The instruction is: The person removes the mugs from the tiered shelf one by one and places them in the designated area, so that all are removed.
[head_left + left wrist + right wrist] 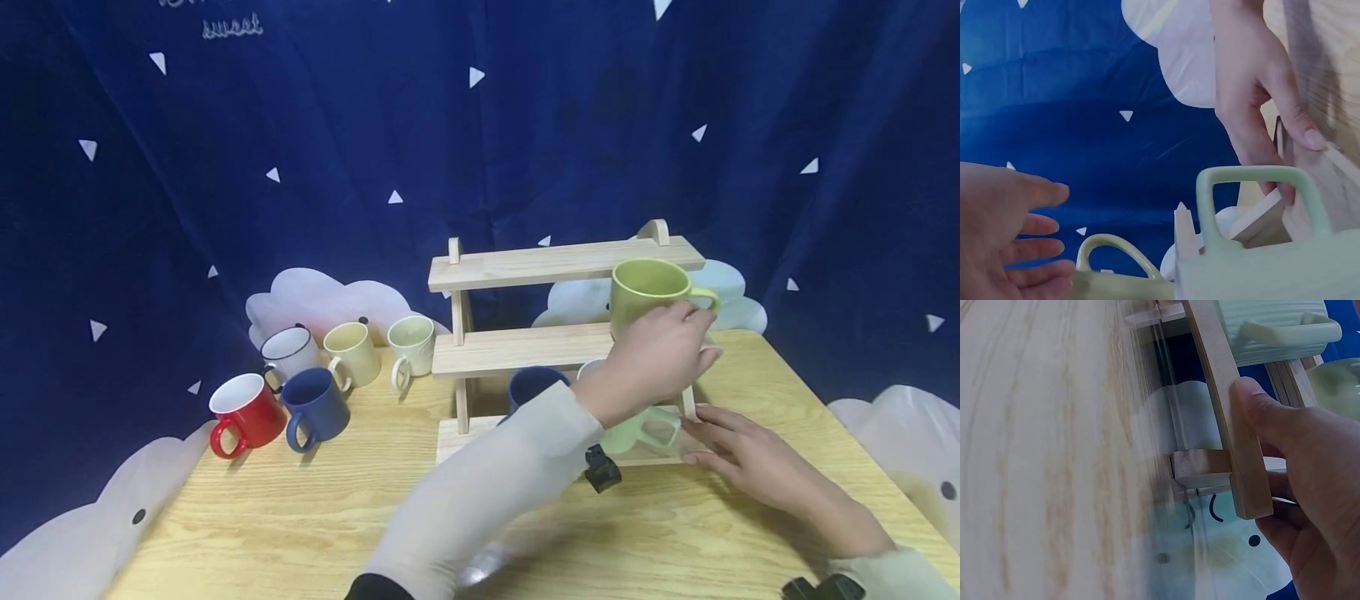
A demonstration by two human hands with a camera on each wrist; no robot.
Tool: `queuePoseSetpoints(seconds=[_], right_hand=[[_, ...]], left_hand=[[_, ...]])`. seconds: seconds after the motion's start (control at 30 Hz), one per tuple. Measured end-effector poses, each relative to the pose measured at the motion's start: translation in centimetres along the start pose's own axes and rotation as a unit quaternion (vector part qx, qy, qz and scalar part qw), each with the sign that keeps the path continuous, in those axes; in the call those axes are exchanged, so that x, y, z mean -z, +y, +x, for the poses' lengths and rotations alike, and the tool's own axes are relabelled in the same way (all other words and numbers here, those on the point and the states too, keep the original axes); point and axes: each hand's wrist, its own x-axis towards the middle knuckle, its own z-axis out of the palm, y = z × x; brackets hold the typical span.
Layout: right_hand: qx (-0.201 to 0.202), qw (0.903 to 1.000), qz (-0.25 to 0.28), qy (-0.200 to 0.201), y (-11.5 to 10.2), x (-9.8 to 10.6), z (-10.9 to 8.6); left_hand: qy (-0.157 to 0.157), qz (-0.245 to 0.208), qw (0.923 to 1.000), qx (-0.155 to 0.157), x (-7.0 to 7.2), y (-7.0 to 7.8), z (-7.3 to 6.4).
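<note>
A yellow-green mug (647, 292) stands at the right end of the wooden rack's middle shelf (525, 350). My left hand (656, 354) is right in front of it; in the left wrist view, its fingers (1041, 225) are extended, with a gap to the mug's handle (1119, 240). With my right hand (750, 458) I grip the right end of the bottom shelf board (1225, 406), thumb on one face and fingers behind. On that shelf are a pale green ribbed mug (1272, 331) with a squared handle and a blue mug (536, 383). A white mug is mostly hidden by my left arm.
Left of the rack, a red mug (251, 412), a blue mug (318, 404), a white dark-rimmed mug (292, 350), a yellow mug (354, 354) and a pale green-white mug (412, 342) stand on the wooden table (300, 517). Behind hangs a dark blue curtain (337, 108).
</note>
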Motion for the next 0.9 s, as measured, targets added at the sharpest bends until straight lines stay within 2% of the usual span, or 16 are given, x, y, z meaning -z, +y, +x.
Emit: queuePoseSetpoints(seconds=[0.17,0.3,0.4,0.63,0.9], right_hand=[[0.004,0.9999,-0.009,0.009,0.2,-0.1,-0.1],[0.009,0.9998,-0.011,0.012,0.2,-0.1,-0.2],[0.017,0.9996,-0.011,0.02,0.3,-0.1,-0.3],[0.025,0.9992,-0.012,0.027,0.2,-0.2,-0.1],[0.03,0.9989,-0.008,0.035,0.3,-0.3,-0.1]], left_hand=[[0.005,0.048,0.9988,-0.003,-0.3,1.0,1.3],[0.03,0.05,0.9983,0.008,-0.7,1.4,2.2],[0.038,0.035,0.9985,0.021,-1.0,1.5,3.0],[-0.012,-0.021,0.9976,0.065,-0.8,1.6,4.8],[-0.036,-0.067,0.9896,0.122,-1.1,1.8,5.5]])
